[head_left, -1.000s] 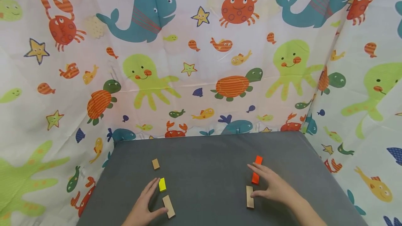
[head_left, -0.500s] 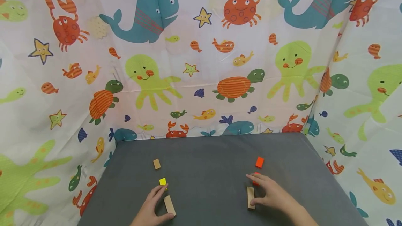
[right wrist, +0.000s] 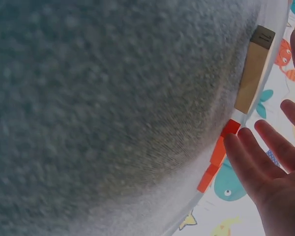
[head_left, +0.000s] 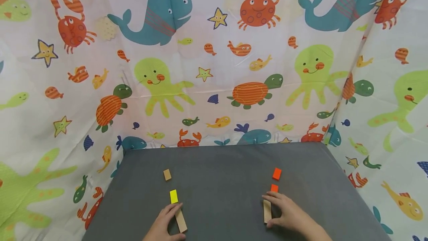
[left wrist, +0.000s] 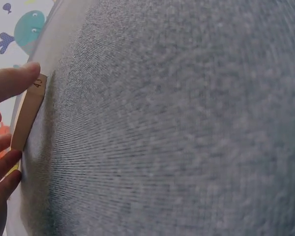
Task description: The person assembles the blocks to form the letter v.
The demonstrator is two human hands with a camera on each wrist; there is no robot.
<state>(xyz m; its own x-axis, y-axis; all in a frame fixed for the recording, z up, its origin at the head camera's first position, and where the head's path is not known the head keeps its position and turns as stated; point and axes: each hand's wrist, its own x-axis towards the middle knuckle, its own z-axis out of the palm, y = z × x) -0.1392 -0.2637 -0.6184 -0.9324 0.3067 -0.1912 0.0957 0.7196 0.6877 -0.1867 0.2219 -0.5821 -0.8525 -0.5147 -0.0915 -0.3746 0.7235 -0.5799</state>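
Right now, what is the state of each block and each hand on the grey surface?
Left hand: fingers touch the left wooden block.
Left wooden block: lying flat.
Yellow block: lying flat, untouched.
Small wooden block: lying flat, alone.
Right hand: fingers touch the right wooden block.
Right wooden block: lying flat.
Two orange blocks: flat, separate.

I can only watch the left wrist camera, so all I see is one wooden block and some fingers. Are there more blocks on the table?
Observer: Yes. A yellow block lies just beyond the long wooden block that the left hand touches.
Operator: And on the other side?
Observer: The right hand rests with straight fingers against a second wooden block.
Operator: Anything colourful over there?
Observer: A near orange block and a far orange block lie beyond it, roughly in a line.
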